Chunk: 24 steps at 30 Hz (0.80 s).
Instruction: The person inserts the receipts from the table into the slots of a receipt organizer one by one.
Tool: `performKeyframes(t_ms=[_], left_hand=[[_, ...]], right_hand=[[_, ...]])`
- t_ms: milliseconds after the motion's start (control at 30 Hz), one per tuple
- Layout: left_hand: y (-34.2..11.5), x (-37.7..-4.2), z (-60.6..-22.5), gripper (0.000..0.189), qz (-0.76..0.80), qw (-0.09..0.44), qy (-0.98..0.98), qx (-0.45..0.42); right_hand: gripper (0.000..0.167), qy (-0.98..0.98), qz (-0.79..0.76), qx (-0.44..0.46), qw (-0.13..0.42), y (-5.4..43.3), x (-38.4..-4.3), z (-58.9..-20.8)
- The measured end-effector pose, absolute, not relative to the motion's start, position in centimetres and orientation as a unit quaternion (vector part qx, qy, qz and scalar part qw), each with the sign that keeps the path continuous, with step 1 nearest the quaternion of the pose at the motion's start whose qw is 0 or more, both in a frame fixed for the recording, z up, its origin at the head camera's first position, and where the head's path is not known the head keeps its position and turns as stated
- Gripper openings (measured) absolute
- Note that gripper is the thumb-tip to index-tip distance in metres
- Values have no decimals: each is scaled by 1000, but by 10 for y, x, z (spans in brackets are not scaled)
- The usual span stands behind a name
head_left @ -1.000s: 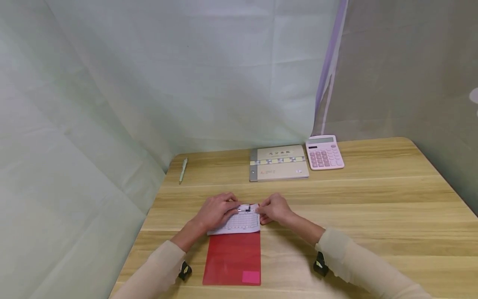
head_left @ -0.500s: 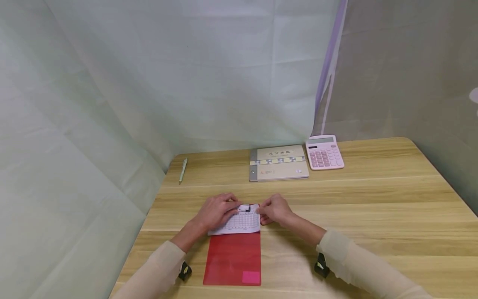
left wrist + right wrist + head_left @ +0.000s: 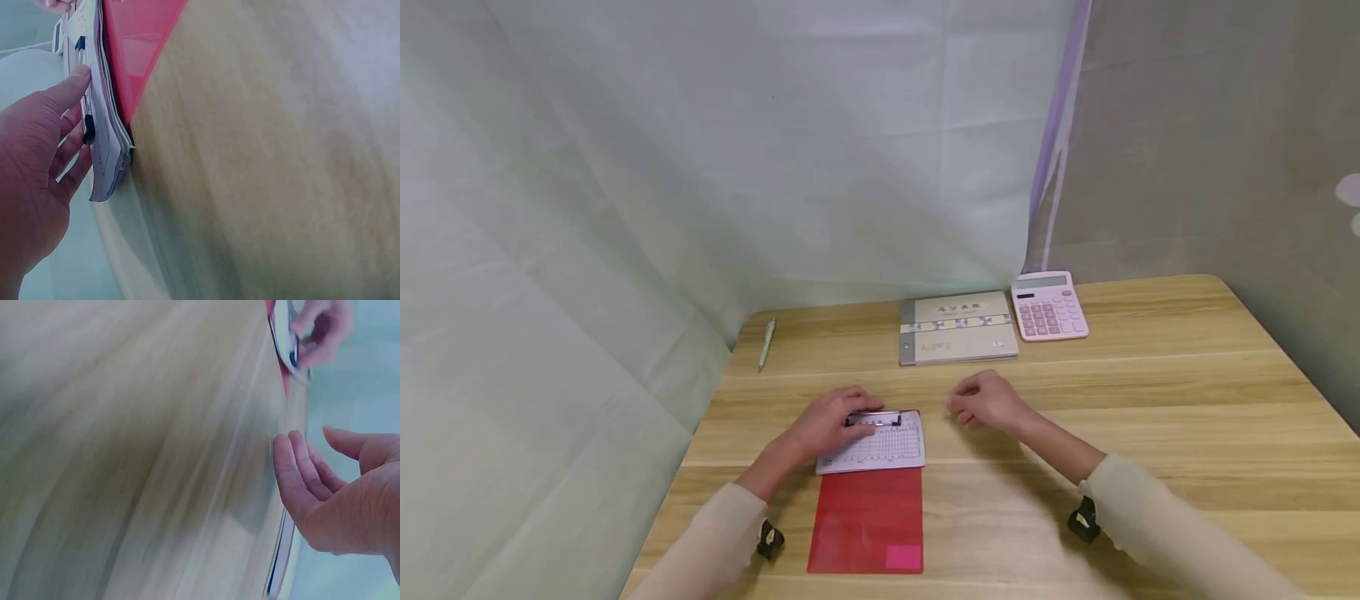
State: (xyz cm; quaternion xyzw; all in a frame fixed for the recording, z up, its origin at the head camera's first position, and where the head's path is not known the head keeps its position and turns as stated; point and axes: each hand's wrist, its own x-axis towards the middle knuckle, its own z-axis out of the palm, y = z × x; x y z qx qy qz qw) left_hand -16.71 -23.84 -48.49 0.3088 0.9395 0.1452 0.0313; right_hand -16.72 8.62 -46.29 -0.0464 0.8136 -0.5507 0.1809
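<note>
A red clipboard (image 3: 868,517) lies on the table with a small pad of printed forms (image 3: 880,448) at its top, under the metal clip (image 3: 880,419). My left hand (image 3: 829,423) holds the clip end, thumb over the clip and the papers, fingers along the far edge. In the left wrist view the thumb lies against the clip (image 3: 84,94), between its black ends, with the other fingers partly hidden behind. My right hand (image 3: 988,400) hovers above the table to the right of the clipboard. Its fingers (image 3: 300,469) are loosely bent and hold nothing.
A pink sticky note (image 3: 904,557) is at the clipboard's lower right corner. Along the back of the table lie a pen (image 3: 767,344), a beige account book (image 3: 960,327) and a pink calculator (image 3: 1049,306). A pale curtain (image 3: 850,167) hangs behind.
My right hand has let go of the papers' right edge and moved right and slightly away from me. The left hand stays at the clip, whose full width now shows.
</note>
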Motion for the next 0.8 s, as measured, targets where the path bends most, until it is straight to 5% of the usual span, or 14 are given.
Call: performKeyframes(t_ms=[800], left_hand=[[-235, -170, -484, 36, 172, 21, 939, 299]], right_hand=[[46, 848, -485, -194, 87, 221, -163, -464]])
